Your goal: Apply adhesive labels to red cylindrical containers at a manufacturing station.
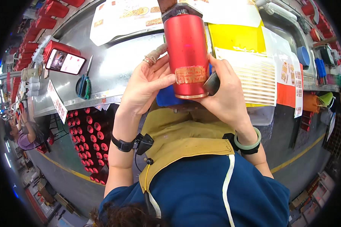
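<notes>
A red metal cylinder (185, 45) stands in front of me, its far end against a dark angular block (182, 10). Near its lower end sits a gold openwork pattern (190, 75). My left hand (146, 83) is at the cylinder's left side, fingers stretched out and apart, thumb tip touching the pattern's left edge. One left finger is wrapped in a pale covering. My right hand (229, 89) lies against the lower right side, closed on a dark, smooth, flat piece (212, 84) partly hidden by the fingers and cylinder.
Scissors (83, 85) and a phone (65, 61) propped on a red cylinder lie left on the metal bench (113, 56). Right are a yellow sheet (238, 38), striped strips (250, 75) and printed sheets (288, 72). Stacked red-ended cylinders (89, 140) stand below; another person (24, 132) is far left.
</notes>
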Action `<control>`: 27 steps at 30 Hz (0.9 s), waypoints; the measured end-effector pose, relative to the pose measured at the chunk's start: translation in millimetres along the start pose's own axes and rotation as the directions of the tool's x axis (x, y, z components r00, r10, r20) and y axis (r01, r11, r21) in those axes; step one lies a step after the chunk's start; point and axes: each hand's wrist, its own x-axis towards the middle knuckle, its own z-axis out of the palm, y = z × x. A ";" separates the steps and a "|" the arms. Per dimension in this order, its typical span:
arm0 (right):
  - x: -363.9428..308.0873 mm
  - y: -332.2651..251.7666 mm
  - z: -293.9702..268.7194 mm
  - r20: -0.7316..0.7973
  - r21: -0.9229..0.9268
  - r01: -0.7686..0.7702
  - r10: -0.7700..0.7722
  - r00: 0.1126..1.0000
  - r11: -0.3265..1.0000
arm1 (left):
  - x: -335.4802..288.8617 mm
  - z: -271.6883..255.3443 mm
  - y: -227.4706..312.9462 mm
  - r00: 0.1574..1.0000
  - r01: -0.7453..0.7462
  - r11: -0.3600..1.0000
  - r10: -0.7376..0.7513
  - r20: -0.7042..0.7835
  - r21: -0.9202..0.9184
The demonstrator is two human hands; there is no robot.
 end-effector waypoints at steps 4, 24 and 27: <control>-3.1 2.5 4.3 -0.048 0.022 0.010 -0.009 0.999 1.000 | -0.3 1.7 -4.7 0.996 -0.034 0.995 0.041 -0.075 0.093; -0.6 17.0 -14.3 0.253 0.602 -0.376 0.279 0.927 0.704 | -30.4 52.7 -12.2 0.939 -0.269 0.900 0.325 -0.117 0.343; 2.9 16.0 -9.8 0.241 0.642 -0.386 0.304 0.922 0.662 | -30.6 58.6 -12.8 0.934 -0.312 0.902 0.349 -0.078 0.297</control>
